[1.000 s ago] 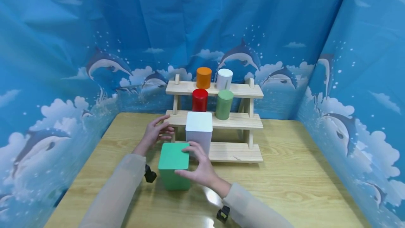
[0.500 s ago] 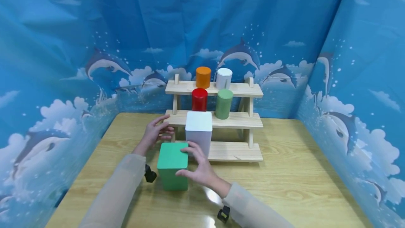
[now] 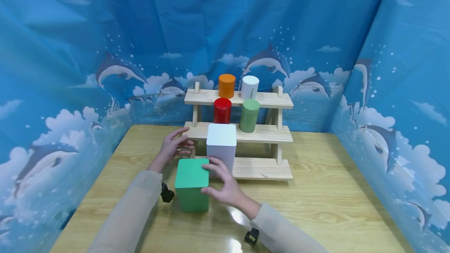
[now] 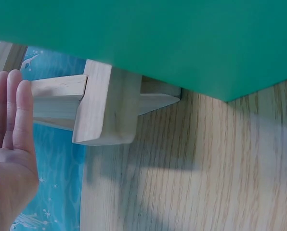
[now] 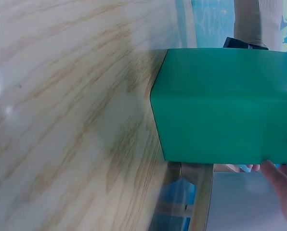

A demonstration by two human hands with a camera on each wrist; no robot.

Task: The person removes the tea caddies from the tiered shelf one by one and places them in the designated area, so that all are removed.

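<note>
A green box (image 3: pixel 191 196) stands upright on the table in front of the shelf's lower left part. My right hand (image 3: pixel 229 188) is at its right side, fingers bent loosely, with the fingertips at the box's far right corner; the thumb lies by its near right edge. Whether they touch it, I cannot tell. Just behind the green box, a white box (image 3: pixel 221 149) stands in front of the middle tier. Beyond the green box, my left hand (image 3: pixel 170 148) hovers by the left end of the shelf, fingers extended and holding nothing. The left wrist view shows its fingers (image 4: pixel 11 110) straight.
A three-tier wooden shelf (image 3: pixel 261 169) stands at the back of the table (image 3: pixel 316 190). Its top tier carries an orange cylinder (image 3: pixel 226 87) and a white cylinder (image 3: pixel 249 89). On the middle tier are a red cylinder (image 3: pixel 222 111) and a pale green cylinder (image 3: pixel 249 118). Blue dolphin curtains (image 3: pixel 211 22) enclose the table.
The green box shifted slightly left, then stayed in place. My right thumb has drawn back to the right from the box's front. The left hand has not moved.
</note>
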